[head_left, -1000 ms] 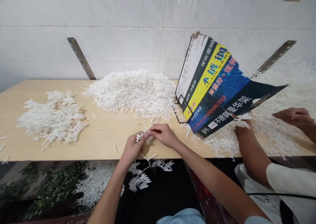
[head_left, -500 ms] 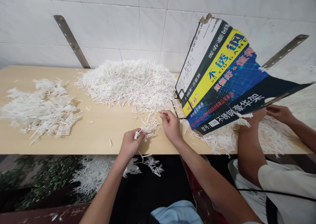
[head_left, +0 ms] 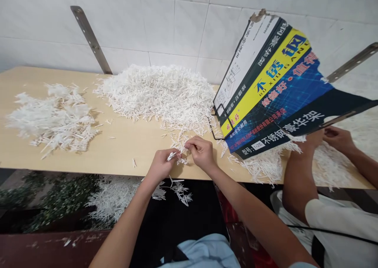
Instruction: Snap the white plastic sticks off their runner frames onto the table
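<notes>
Near the front edge of the wooden table (head_left: 118,158), my left hand (head_left: 162,163) is closed round a white plastic cluster (head_left: 172,155), whose tip pokes out between thumb and fingers. Just to its right, my right hand (head_left: 201,153) has its thumb and fingertips pinched together at the cluster's right side; what lies between them is too small to make out. Loose white pieces are scattered under and behind both hands. Behind them rises a big heap of small white plastic pieces (head_left: 159,95). A branched white piece (head_left: 181,191) hangs below my left hand, over my lap.
A second white pile (head_left: 56,120) lies at the left. A printed cardboard sheet (head_left: 265,91) stands upright at the right. Beyond it, another person's hand (head_left: 339,140) works near more white pieces (head_left: 265,163). White branched clusters (head_left: 112,199) sit below the table edge, beside green plants (head_left: 65,193).
My right hand has moved left, closer to my left hand, and its fingertips have come to the cluster. The whole view has shifted slightly.
</notes>
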### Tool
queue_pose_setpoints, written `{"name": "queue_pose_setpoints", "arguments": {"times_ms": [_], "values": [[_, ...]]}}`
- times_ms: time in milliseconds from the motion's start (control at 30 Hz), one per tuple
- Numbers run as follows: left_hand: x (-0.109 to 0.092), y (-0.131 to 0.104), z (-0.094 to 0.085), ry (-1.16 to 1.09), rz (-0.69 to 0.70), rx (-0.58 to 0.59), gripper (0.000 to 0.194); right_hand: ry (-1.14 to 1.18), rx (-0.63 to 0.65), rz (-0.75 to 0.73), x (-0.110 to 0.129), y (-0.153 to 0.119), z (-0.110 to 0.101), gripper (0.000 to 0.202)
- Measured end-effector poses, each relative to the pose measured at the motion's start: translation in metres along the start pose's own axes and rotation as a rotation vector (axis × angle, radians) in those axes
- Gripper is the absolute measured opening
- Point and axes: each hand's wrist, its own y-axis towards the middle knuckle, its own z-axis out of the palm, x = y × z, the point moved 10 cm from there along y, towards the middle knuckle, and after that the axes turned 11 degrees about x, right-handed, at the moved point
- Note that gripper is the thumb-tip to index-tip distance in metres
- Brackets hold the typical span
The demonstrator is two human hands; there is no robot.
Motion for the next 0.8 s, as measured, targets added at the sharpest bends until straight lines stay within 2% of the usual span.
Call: {"name": "queue_pose_setpoints", "arguments": {"times_ms": [67, 133, 200, 333, 433, 500, 567, 700, 733, 800], "values": [[-0.001, -0.003, 0.003, 0.037, 0.010, 0.020, 0.027, 0.037, -0.199, 0.132, -0.019, -0.006, -0.021, 0.028], [0.001, -0.007, 0.002, 0.065, -0.004, 0.011, 0.026, 0.020, -0.303, 0.224, -0.029, -0.011, -0.031, 0.032], [0.004, -0.009, -0.001, 0.073, -0.030, -0.034, 0.025, -0.093, -0.197, 0.176, -0.017, -0.005, -0.020, 0.032], [0.003, -0.005, -0.004, 0.061, -0.044, -0.084, 0.028, -0.315, 0.077, -0.074, 0.026, 0.002, 0.015, 0.033], [0.002, -0.001, -0.003, 0.051, -0.034, -0.087, 0.032, -0.273, 0.276, -0.142, 0.033, 0.000, 0.037, 0.033], [0.002, -0.001, -0.002, 0.034, -0.020, -0.080, 0.031, -0.199, 0.320, -0.135, 0.029, -0.003, 0.041, 0.024], [0.001, -0.001, -0.001, -0.001, -0.009, -0.069, 0.031, -0.145, 0.231, -0.091, 0.020, -0.004, 0.030, 0.026], [0.001, -0.005, 0.001, 0.021, -0.016, -0.037, 0.029, -0.026, -0.177, 0.137, -0.011, -0.011, -0.016, 0.038], [0.002, -0.006, 0.000, 0.033, -0.023, -0.047, 0.029, -0.008, -0.244, 0.197, -0.017, -0.013, -0.023, 0.039], [0.006, -0.008, -0.006, 0.020, -0.034, -0.106, 0.029, -0.047, -0.236, 0.232, -0.017, -0.011, -0.023, 0.035]]}}
